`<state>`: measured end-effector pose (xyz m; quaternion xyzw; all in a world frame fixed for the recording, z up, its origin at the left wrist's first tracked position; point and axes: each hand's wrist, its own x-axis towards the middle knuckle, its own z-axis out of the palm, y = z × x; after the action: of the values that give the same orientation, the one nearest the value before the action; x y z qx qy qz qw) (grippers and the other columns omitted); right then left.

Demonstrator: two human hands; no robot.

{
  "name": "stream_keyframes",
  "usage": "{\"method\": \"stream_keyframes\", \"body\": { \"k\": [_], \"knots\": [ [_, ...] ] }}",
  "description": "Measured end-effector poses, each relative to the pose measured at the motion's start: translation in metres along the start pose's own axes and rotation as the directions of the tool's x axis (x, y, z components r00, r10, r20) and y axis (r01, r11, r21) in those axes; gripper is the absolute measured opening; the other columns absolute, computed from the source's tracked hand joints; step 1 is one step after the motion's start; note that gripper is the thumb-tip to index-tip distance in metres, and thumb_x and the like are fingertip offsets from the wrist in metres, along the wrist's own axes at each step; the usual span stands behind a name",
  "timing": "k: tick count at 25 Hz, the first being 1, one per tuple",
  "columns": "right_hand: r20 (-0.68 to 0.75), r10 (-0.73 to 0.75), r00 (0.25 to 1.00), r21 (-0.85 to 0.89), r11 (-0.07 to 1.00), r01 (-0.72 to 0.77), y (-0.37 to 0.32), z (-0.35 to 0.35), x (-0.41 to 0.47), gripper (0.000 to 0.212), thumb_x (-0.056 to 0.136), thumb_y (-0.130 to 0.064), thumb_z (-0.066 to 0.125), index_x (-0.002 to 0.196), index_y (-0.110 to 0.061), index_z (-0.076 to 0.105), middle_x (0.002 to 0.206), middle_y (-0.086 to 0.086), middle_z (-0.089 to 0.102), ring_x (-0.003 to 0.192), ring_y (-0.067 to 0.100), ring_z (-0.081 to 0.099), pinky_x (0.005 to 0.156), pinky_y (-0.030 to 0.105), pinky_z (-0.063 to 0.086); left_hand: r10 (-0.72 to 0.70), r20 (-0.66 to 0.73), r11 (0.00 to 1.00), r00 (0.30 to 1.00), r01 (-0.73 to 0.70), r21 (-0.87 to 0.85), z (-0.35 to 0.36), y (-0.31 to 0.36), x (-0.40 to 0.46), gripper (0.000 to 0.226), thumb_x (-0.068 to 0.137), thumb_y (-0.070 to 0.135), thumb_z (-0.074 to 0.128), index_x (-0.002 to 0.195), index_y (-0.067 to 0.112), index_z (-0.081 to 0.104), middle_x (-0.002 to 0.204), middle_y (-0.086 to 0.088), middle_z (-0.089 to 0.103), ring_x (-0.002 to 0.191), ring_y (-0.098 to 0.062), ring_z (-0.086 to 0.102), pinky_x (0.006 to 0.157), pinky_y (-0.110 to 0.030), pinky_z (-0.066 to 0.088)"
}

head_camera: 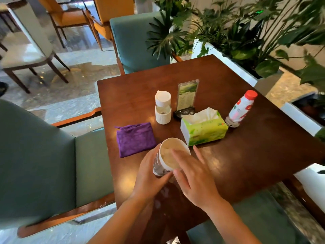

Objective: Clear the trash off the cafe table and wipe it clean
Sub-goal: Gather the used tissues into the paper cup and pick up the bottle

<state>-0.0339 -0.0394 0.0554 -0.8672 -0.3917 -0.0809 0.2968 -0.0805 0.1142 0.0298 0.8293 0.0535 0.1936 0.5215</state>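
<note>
A white paper cup (169,155) with a dark printed side is tilted near the front of the dark wooden cafe table (246,147). My left hand (149,175) wraps around its side. My right hand (193,175) is beside it with fingers spread, and the fingertips reach over the cup's open mouth. A folded purple cloth (135,138) lies just left of the cup. A green tissue box (204,128) with a tissue sticking out sits behind the cup. A plastic bottle (241,108) with a red cap leans at the right.
A white lidded tumbler (163,108) and an acrylic menu stand (187,97) stand mid-table. Teal armchairs sit on the left (44,164) and at the far side (135,43). White planters with leafy plants (246,36) line the right edge.
</note>
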Motion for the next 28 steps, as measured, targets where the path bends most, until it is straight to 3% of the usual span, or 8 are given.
{"method": "stream_keyframes", "body": {
  "k": [5, 10, 14, 16, 19, 21, 23, 28],
  "knots": [
    [0.119, 0.041, 0.992, -0.108, 0.994, -0.029, 0.009, -0.001, -0.008, 0.058, 0.096, -0.050, 0.013, 0.125, -0.025, 0.056, 0.133, -0.008, 0.056, 0.128, 0.009, 0.043, 0.112, 0.054, 0.004, -0.031, 0.053, 0.999, 0.998, 0.030, 0.020, 0.011, -0.005, -0.006, 0.068, 0.073, 0.031, 0.076, 0.130, 0.039, 0.042, 0.131, 0.018, 0.052, 0.122, -0.007, 0.049, 0.100, -0.044, 0.045],
    [-0.012, 0.018, 1.000, 0.015, 1.000, -0.018, 0.020, -0.012, -0.013, 0.056, 0.098, -0.043, 0.023, 0.098, -0.012, 0.070, 0.104, 0.001, 0.069, 0.102, 0.009, 0.056, 0.110, 0.031, 0.026, -0.025, 0.070, 0.999, 0.997, 0.026, -0.021, 0.022, -0.002, -0.003, 0.070, 0.072, 0.028, 0.079, 0.132, 0.028, 0.045, 0.130, 0.009, 0.055, 0.122, -0.011, 0.050, 0.099, -0.045, 0.045],
    [-0.099, 0.100, 0.990, 0.120, 0.989, -0.087, 0.049, -0.028, -0.011, 0.056, 0.097, -0.044, 0.027, 0.097, -0.007, 0.069, 0.100, 0.006, 0.069, 0.097, 0.014, 0.059, 0.092, 0.018, 0.038, -0.032, 0.093, 0.998, 0.995, 0.037, -0.044, 0.037, 0.007, 0.009, 0.073, 0.070, 0.022, 0.081, 0.129, 0.041, 0.044, 0.129, 0.021, 0.054, 0.120, -0.005, 0.051, 0.099, -0.034, 0.045],
    [-0.221, 0.255, 0.941, 0.238, 0.950, -0.202, 0.083, -0.049, 0.001, 0.051, 0.096, -0.044, 0.035, 0.094, -0.006, 0.069, 0.095, 0.009, 0.070, 0.090, 0.013, 0.059, 0.082, 0.018, 0.041, -0.035, 0.112, 0.999, 0.993, 0.039, -0.034, 0.043, 0.011, 0.014, 0.072, 0.069, 0.031, 0.078, 0.129, 0.046, 0.041, 0.130, 0.026, 0.050, 0.121, -0.002, 0.048, 0.099, -0.030, 0.045],
    [-0.360, 0.548, 0.755, 0.330, 0.832, -0.447, 0.159, -0.077, 0.026, 0.025, 0.090, -0.022, 0.053, 0.098, -0.003, 0.068, 0.093, 0.016, 0.068, 0.078, 0.013, 0.059, 0.075, 0.021, 0.049, -0.044, 0.125, 0.999, 0.991, 0.047, -0.023, 0.049, 0.016, 0.024, 0.074, 0.067, 0.042, 0.074, 0.132, 0.039, 0.040, 0.132, 0.023, 0.050, 0.123, -0.005, 0.046, 0.100, -0.034, 0.044],
    [-0.402, 0.583, 0.706, 0.132, 0.800, -0.585, 0.203, -0.087, 0.044, 0.023, 0.085, -0.014, 0.060, 0.107, -0.006, 0.063, 0.103, 0.017, 0.063, 0.090, 0.024, 0.060, 0.079, 0.039, 0.053, -0.035, 0.116, 0.999, 0.993, 0.037, -0.012, 0.053, 0.021, 0.033, 0.072, 0.067, 0.044, 0.073, 0.130, 0.041, 0.039, 0.131, 0.027, 0.048, 0.121, -0.002, 0.047, 0.099, -0.027, 0.043],
    [-0.355, 0.579, 0.734, -0.115, 0.752, -0.649, 0.231, -0.093, 0.060, 0.040, 0.082, -0.016, 0.064, 0.120, -0.010, 0.054, 0.121, 0.016, 0.054, 0.111, 0.033, 0.050, 0.082, 0.045, 0.048, -0.031, 0.105, 1.000, 0.994, 0.031, 0.005, 0.057, 0.024, 0.038, 0.071, 0.067, 0.045, 0.073, 0.129, 0.044, 0.039, 0.129, 0.031, 0.048, 0.120, 0.000, 0.047, 0.097, -0.018, 0.042],
    [-0.151, 0.569, 0.808, -0.440, 0.693, -0.570, 0.276, -0.097, 0.097, 0.073, 0.083, -0.017, 0.066, 0.143, -0.022, 0.025, 0.152, 0.018, 0.019, 0.135, 0.038, 0.022, 0.097, 0.049, 0.041, -0.054, 0.056, 0.998, 0.997, 0.052, 0.044, 0.060, 0.029, 0.045, 0.070, 0.063, 0.047, 0.072, 0.124, 0.046, 0.039, 0.123, 0.036, 0.050, 0.117, 0.007, 0.047, 0.093, -0.010, 0.040]
  ]
}}
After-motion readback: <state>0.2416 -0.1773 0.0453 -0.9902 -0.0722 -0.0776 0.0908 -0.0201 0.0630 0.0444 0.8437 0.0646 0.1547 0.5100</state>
